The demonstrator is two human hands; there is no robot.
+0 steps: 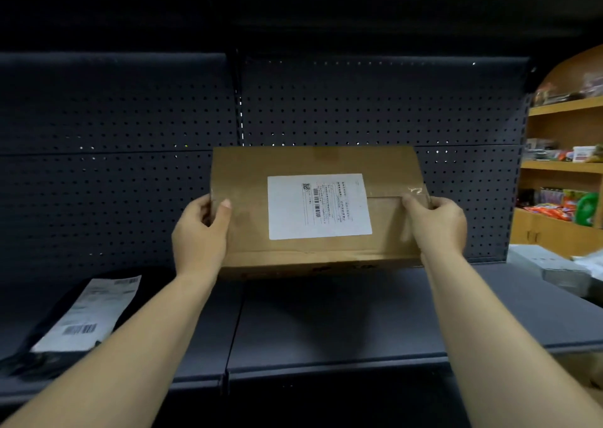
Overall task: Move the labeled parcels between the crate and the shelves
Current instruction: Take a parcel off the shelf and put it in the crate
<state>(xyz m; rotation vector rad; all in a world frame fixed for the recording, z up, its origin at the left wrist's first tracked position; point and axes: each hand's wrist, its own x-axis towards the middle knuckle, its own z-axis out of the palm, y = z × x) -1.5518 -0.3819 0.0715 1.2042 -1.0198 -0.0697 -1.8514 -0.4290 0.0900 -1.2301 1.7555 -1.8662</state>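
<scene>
gripping the cardboard parcel [318,209] at both short ends, left hand [200,232] and right hand [435,223] curled round it, long axis running left-right, label [319,206] facing us, it stands against the pegboard [130,117] at the shelf's [342,323] back.

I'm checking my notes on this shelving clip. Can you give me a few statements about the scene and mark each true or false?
1. Both hands, left hand and right hand, grip the cardboard box. True.
2. The box's white label faces the pegboard. False: it faces the camera.
3. A black labeled bag lies on the dark shelf left of the box. True.
4. The box lies flat. False: it stands on edge near the pegboard back panel.
</scene>
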